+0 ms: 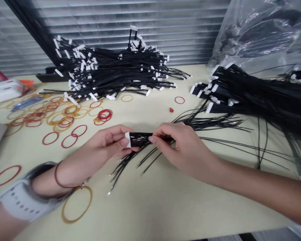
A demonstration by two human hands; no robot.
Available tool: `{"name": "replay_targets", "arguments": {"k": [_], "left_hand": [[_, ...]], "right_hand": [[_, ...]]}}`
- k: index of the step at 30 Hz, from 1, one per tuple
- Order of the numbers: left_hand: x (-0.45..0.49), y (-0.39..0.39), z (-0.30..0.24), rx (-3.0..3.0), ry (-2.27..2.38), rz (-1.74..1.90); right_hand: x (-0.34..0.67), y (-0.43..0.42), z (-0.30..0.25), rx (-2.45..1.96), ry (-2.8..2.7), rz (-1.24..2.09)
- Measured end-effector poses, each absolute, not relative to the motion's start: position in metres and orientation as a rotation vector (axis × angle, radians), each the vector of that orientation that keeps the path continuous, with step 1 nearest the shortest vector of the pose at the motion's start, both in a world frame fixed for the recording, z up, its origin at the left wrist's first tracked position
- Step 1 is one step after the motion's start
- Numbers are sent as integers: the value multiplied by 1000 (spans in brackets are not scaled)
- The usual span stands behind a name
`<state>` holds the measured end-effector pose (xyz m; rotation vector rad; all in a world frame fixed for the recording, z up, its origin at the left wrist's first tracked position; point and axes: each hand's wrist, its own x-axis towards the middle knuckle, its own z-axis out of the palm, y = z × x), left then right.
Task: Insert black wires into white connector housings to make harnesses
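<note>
Both my hands hold one small bundle of black wires (pixel 140 139) with white connectors just above the table (pixel 155 201). My left hand (pixel 102 147) pinches the connector end of the bundle. My right hand (pixel 180 145) grips the same bundle a little further along, fingers closed round it. The wires' loose ends fan out below and to the right. A red band sits on my left wrist beside a white watch (pixel 25 197).
A big heap of black wire bundles (pixel 110 70) lies at the back centre. Another heap (pixel 256 97) spreads at the right under a clear plastic bag (pixel 261 30). Red and tan rubber bands (pixel 52 117) are scattered at the left; a tan one (pixel 76 204) lies near my left wrist.
</note>
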<state>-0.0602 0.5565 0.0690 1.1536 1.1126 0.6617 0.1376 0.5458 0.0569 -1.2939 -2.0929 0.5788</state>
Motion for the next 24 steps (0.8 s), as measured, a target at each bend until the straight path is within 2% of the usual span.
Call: {"name": "replay_targets", "arguments": {"k": [24], "left_hand": [[-60, 557, 70, 1171, 1106, 651]], "right_hand": [[141, 545, 61, -1168, -2284, 466]]}}
